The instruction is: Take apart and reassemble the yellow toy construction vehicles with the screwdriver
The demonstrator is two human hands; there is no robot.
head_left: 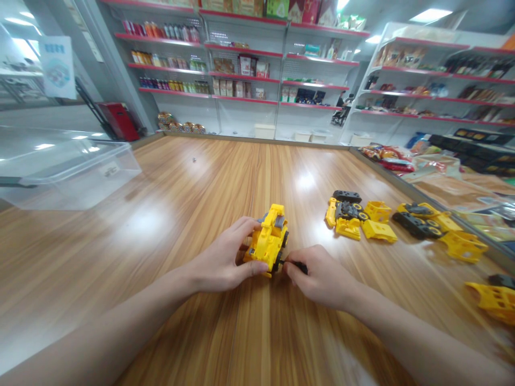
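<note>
- And here, at the near middle of the brown wood-grain tabletop (241,177), a yellow plastic toy vehicle (266,244) is firmly grasped by the left hand (225,257), the thumb laid along its near end, the fingers wrapped around its left side.
- Across on the other flank, a slim black tool with a thin dark shaft (300,266) is pinched tightly by the right hand (322,273), its tip aimed at a round black wheel (276,261); whether the wheel is touched cannot be told.
- Over to the right, a cluster of yellow and black plastic parts (348,210) is seen laid out, a second yellow-and-black cluster (422,222) is set beside it, and a yellow plastic piece (493,300) is cut off by the view's edge.
- Out left, a clear rectangular plastic box (86,185) is spotted.
- Beyond, white red-edged shelves (245,100) are lined with packets and bottles.
</note>
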